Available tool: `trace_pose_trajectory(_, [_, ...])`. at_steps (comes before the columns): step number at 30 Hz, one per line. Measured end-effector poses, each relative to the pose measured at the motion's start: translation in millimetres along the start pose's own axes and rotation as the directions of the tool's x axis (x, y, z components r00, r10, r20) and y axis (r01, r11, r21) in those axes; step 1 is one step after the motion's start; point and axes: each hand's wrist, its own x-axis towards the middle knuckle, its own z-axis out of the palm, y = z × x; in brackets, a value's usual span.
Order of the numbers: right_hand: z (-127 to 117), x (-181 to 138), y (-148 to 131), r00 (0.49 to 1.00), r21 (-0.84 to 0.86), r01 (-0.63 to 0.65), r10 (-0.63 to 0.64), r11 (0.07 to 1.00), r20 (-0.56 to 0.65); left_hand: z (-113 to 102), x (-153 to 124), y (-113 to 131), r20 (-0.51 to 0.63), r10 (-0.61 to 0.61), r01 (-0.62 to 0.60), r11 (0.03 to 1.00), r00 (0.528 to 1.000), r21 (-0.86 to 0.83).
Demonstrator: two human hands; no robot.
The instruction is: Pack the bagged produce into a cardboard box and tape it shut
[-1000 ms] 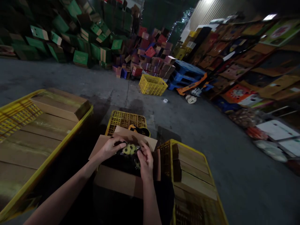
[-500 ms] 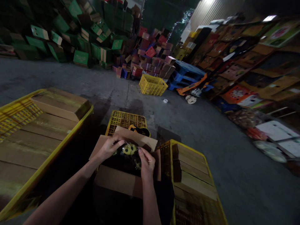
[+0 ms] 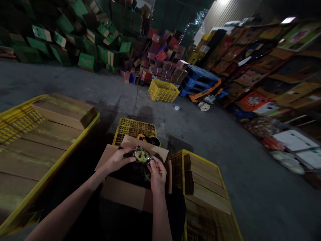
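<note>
- No text, brand or number can be read.
- Green carton [image 3: 86,62] on the floor at the far left: faint pale print on its face, too dim and small to make out.
- Orange-red carton [image 3: 253,101] at the right: a pale round printed design, wording illegible.
- Green-and-white carton [image 3: 301,35] at the upper right: a pinkish printed motif, lettering too blurred to read.
- White label [image 3: 205,49] on the yellow stack [image 3: 197,55] at the back: illegible.

Bare forearms [image 3: 160,207] extended, hands [image 3: 157,173] apart, fingers [image 3: 129,160] pinching
</note>
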Motion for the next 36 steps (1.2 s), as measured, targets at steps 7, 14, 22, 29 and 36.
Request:
trace_pose_trajectory(7, [6, -2, -9, 0.978, -0.113, 0.032, -0.007, 0.993, 0.209, -2, 0, -6, 0.017, 0.056, -0.056, 0.998, 0.998, 0.000])
trace_pose_trajectory(14, [6, -3, -12, 0.978, -0.096, 0.069, -0.049, 0.993, 0.203, 0, 2, -1, -0.016, 0.033, -0.034, 0.998, 0.999, -0.054])
trace_pose_trajectory(22, [6, -1, -11, 0.972, -0.118, 0.111, -0.083, 0.987, 0.221, -3, 2, 4, -0.019, 0.041, -0.042, 0.998, 0.999, -0.054])
trace_pose_trajectory(29, [5, -2, -10, 0.968, -0.096, 0.074, -0.048, 0.993, 0.248, -3, 2, -1, -0.036, 0.024, -0.026, 0.999, 0.999, -0.043])
trace_pose_trajectory(36, [6, -3, -10, 0.975, -0.089, 0.048, -0.027, 0.995, 0.222, -6, 0, 13, -0.016, 0.026, -0.027, 0.998, 1.000, -0.050])
